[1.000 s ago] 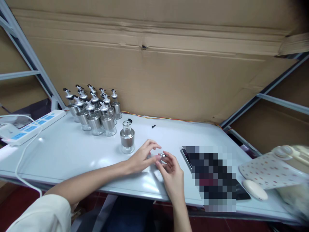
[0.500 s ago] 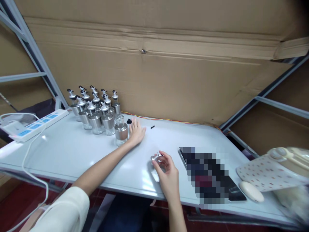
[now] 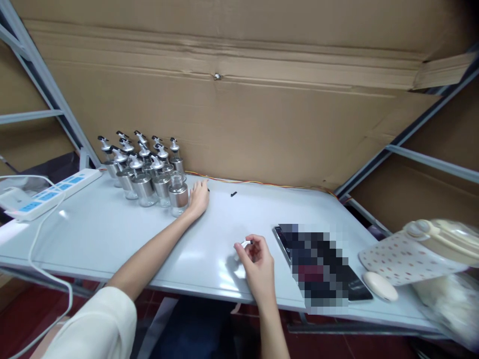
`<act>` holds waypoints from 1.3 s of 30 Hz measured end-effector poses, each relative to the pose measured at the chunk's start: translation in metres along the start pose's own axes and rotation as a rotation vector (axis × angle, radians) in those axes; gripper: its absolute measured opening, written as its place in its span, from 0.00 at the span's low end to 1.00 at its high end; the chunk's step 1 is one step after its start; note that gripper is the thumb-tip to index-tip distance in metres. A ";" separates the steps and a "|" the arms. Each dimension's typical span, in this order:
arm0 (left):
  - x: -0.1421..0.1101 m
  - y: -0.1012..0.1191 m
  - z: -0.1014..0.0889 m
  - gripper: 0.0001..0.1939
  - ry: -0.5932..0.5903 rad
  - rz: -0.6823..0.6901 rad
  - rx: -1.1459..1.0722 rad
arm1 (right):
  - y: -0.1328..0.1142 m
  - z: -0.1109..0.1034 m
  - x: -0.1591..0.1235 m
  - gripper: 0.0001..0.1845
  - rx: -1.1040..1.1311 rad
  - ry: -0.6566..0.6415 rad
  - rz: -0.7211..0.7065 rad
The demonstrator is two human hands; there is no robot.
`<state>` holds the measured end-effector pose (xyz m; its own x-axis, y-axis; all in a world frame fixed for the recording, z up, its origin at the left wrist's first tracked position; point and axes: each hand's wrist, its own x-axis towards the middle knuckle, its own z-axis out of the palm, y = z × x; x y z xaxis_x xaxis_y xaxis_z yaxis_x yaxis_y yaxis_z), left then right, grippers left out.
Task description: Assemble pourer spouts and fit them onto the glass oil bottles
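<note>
My left hand (image 3: 198, 198) reaches far across the white table (image 3: 93, 234), fingers stretched toward a small black part that it mostly covers near the back edge. It lies just right of an uncapped glass bottle with a steel band (image 3: 178, 195). My right hand (image 3: 256, 262) rests near the front edge, fingers pinched round a small silver cap piece (image 3: 246, 244). A cluster of several capped steel-banded bottles (image 3: 140, 167) stands behind the uncapped one at the back left.
Another small black part (image 3: 233, 194) lies near the back wire. A phone (image 3: 318, 264) lies right of my right hand, with a mouse (image 3: 379, 286), a spotted pad (image 3: 400, 257) and a cream container (image 3: 441, 239) beyond. A power strip (image 3: 48, 192) sits at the left. Cardboard walls the back.
My left hand left my right hand and reached to the back by the uncapped bottle, which now stands next to the cluster. My right hand kept the silver piece.
</note>
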<state>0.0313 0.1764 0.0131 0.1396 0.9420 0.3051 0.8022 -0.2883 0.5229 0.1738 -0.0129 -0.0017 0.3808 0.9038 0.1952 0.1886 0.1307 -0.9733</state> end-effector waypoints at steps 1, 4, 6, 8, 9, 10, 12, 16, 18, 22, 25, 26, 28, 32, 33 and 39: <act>-0.008 0.003 -0.003 0.21 -0.026 0.073 -0.011 | 0.000 0.000 0.000 0.16 0.009 -0.002 0.005; -0.037 0.011 -0.008 0.17 -0.128 0.297 -0.068 | -0.001 0.000 0.000 0.18 0.042 0.018 0.031; -0.059 0.014 -0.009 0.15 -0.173 0.494 -0.183 | -0.002 0.000 0.000 0.21 0.033 0.045 0.053; -0.076 0.015 -0.009 0.14 -0.181 0.673 -0.315 | -0.004 -0.001 0.001 0.21 0.005 0.067 0.057; -0.082 0.015 -0.008 0.14 -0.171 0.734 -0.371 | -0.004 -0.002 0.001 0.21 -0.006 0.077 0.052; -0.087 0.016 -0.008 0.14 -0.154 0.768 -0.415 | -0.005 -0.003 0.001 0.21 -0.008 0.089 0.047; -0.092 0.017 -0.008 0.14 -0.103 0.796 -0.481 | -0.005 -0.004 0.002 0.20 0.009 0.113 0.047; -0.097 0.022 -0.011 0.14 -0.010 0.802 -0.587 | -0.001 -0.006 0.003 0.20 0.081 0.177 0.087; -0.100 0.025 -0.013 0.11 -0.007 0.797 -0.614 | 0.002 -0.006 0.003 0.20 0.133 0.194 0.102; -0.104 0.028 -0.017 0.05 -0.104 0.779 -0.591 | 0.005 -0.006 0.002 0.16 0.299 0.170 0.098; -0.106 0.028 -0.019 0.05 -0.181 0.764 -0.560 | 0.005 -0.006 0.002 0.16 0.350 0.179 0.085; -0.106 0.028 -0.019 0.05 -0.188 0.772 -0.557 | 0.004 -0.006 0.002 0.16 0.350 0.182 0.086; -0.106 0.028 -0.019 0.07 -0.168 0.809 -0.566 | 0.003 -0.006 0.002 0.16 0.331 0.168 0.088; -0.107 0.026 -0.021 0.07 -0.092 0.882 -0.574 | -0.002 -0.005 0.002 0.16 0.231 0.067 0.069; -0.107 0.026 -0.022 0.07 -0.073 0.903 -0.573 | -0.004 -0.005 0.001 0.16 0.209 0.038 0.060; -0.105 0.023 -0.024 0.09 0.043 0.985 -0.600 | -0.010 -0.004 -0.001 0.14 0.187 -0.036 -0.013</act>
<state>0.0208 0.0667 0.0121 0.5223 0.2601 0.8121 -0.0499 -0.9414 0.3336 0.1754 -0.0168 0.0080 0.3465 0.9151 0.2064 0.0205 0.2126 -0.9769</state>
